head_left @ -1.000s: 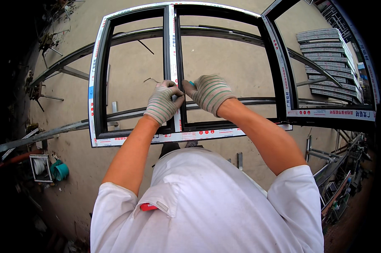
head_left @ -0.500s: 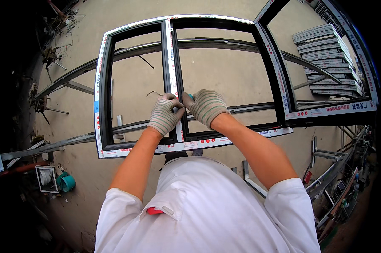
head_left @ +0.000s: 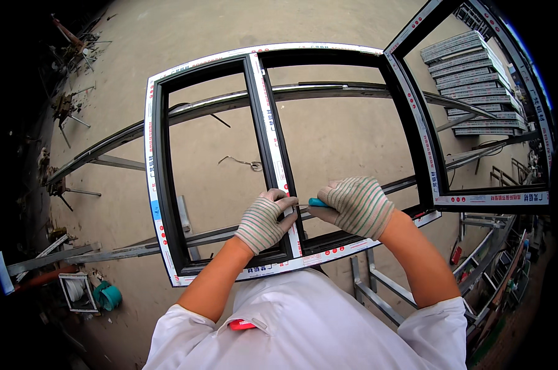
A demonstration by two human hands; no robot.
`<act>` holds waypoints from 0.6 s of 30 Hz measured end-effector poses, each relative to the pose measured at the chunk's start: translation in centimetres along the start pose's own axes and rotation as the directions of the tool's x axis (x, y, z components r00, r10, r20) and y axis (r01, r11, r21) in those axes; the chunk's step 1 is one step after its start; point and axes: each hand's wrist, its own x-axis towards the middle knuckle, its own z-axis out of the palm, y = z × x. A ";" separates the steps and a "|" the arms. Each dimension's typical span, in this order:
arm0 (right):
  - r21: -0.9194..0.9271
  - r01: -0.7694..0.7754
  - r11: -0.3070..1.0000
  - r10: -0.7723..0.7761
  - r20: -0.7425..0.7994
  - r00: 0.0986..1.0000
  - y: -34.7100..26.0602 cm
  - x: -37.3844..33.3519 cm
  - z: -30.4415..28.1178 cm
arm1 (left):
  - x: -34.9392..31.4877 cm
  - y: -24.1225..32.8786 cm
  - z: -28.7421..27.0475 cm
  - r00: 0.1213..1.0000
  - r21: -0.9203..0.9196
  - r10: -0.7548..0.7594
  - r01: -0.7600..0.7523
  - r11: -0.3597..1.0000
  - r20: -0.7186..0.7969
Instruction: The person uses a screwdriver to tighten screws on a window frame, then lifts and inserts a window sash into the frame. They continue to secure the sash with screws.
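Note:
A dark window frame (head_left: 155, 148) with white printed protective film lies across metal rails in front of me. An upright middle bar (head_left: 270, 126) divides it. My right hand (head_left: 359, 206), in a striped knit glove, is closed round the teal handle of a screwdriver (head_left: 317, 202). The thin shaft points left at the right side of the middle bar, near its lower end. My left hand (head_left: 261, 221), gloved alike, lies over the bar with its fingers pinched beside the shaft's tip. Whatever those fingers hold is too small to make out.
A hinged sash (head_left: 495, 199) stands swung out at the frame's right. Long metal rails (head_left: 121, 139) support the frame. Film-covered profiles (head_left: 470, 80) are stacked at far right. A teal reel (head_left: 109, 296) sits on the floor at lower left, and metal racks (head_left: 384, 287) stand at lower right.
Both hands appear lower and further right, with the frame also shifted down in view. My right hand has drawn away from the left, exposing the teal handle and shaft.

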 end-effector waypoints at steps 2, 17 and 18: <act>0.070 -0.053 0.996 0.061 -0.116 0.991 1.1 0.3 -0.5 | 1.2 -0.6 -2.0 0.999 -0.066 -0.052 0.051 0.996 -0.011; 0.484 -0.330 0.810 0.521 -0.338 0.784 7.5 8.5 -2.3 | 26.2 -14.8 -10.0 0.896 0.032 -0.030 0.050 0.998 -0.443; 0.486 -0.331 0.809 0.524 -0.342 0.780 7.9 9.2 -2.4 | 27.0 -14.9 -10.0 0.894 0.063 -0.018 0.052 0.997 -0.448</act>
